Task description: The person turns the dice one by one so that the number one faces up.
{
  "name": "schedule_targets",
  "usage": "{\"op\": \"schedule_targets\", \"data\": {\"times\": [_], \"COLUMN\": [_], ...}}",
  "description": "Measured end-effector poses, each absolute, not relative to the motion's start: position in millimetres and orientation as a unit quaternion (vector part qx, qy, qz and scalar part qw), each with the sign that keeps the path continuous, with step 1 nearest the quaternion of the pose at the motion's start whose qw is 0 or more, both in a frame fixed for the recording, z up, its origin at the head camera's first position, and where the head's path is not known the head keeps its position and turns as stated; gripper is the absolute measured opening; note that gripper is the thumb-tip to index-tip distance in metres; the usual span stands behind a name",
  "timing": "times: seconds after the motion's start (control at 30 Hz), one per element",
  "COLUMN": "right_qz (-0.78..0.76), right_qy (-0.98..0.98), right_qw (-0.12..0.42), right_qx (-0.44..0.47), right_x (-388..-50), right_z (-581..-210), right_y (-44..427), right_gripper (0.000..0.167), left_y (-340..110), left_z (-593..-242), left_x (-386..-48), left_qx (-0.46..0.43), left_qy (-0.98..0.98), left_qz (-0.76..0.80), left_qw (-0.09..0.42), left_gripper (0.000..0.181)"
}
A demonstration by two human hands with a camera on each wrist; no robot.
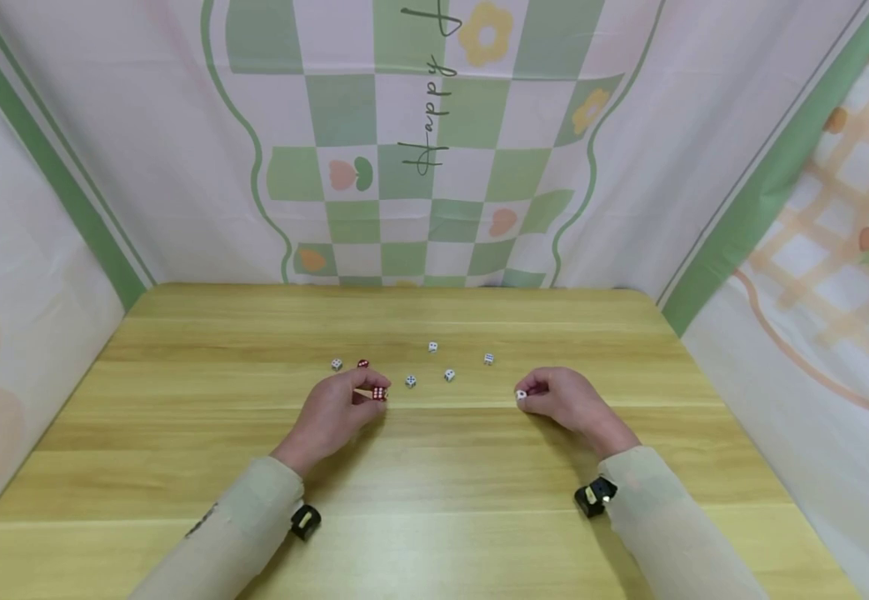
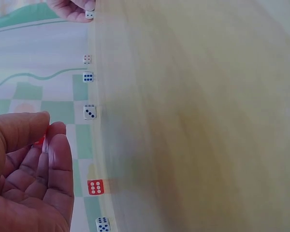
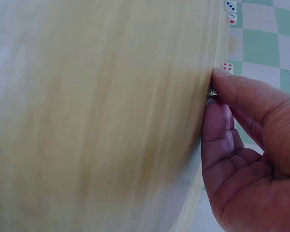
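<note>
My left hand (image 1: pixel 332 414) pinches a red die (image 1: pixel 379 393) with white pips between thumb and fingers, at the left of the group of dice. In the left wrist view the fingers hide most of that die. Just behind this hand a second red die (image 1: pixel 362 363) lies on the table, beside a white die (image 1: pixel 337 364). Over on the right, my right hand (image 1: pixel 571 402) holds another white die (image 1: pixel 521 395) by thumb and fingertips, low at the tabletop. Its fingers cover nearly all of it in the right wrist view.
Between and beyond the hands several white dice rest on the wooden table (image 1: pixel 434 483): one die (image 1: pixel 411 381), a second die (image 1: pixel 449 375), a farther die (image 1: pixel 432 347) and a die (image 1: pixel 488 358) nearer the right hand. A patterned curtain (image 1: pixel 404 221) hangs behind the table's far edge.
</note>
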State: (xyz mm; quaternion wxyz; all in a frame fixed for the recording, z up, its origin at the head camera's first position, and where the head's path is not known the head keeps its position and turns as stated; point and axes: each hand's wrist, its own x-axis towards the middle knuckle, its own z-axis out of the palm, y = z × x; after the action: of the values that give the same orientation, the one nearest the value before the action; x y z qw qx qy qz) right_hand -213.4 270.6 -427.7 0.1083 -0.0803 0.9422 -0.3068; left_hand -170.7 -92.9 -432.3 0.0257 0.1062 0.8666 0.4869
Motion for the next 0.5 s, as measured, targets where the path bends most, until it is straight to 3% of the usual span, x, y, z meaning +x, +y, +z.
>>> {"op": "schedule_targets", "data": {"times": [0.5], "right_qz": [-0.306], "right_qy": [0.943], "right_qw": [0.112], "right_qx": [-0.072], "right_x": [-212.9], "right_z": [-428.0], "right_y": [270.4], "right_gripper": [0.005], "left_y": [-91.8], "left_z": [-429.9], "left_x": [-168.5], "left_qx": [0.083], "left_qy": [0.863], "left_qz": [0.497], "left_qw": [0.04], "left_gripper": [0.023]}}
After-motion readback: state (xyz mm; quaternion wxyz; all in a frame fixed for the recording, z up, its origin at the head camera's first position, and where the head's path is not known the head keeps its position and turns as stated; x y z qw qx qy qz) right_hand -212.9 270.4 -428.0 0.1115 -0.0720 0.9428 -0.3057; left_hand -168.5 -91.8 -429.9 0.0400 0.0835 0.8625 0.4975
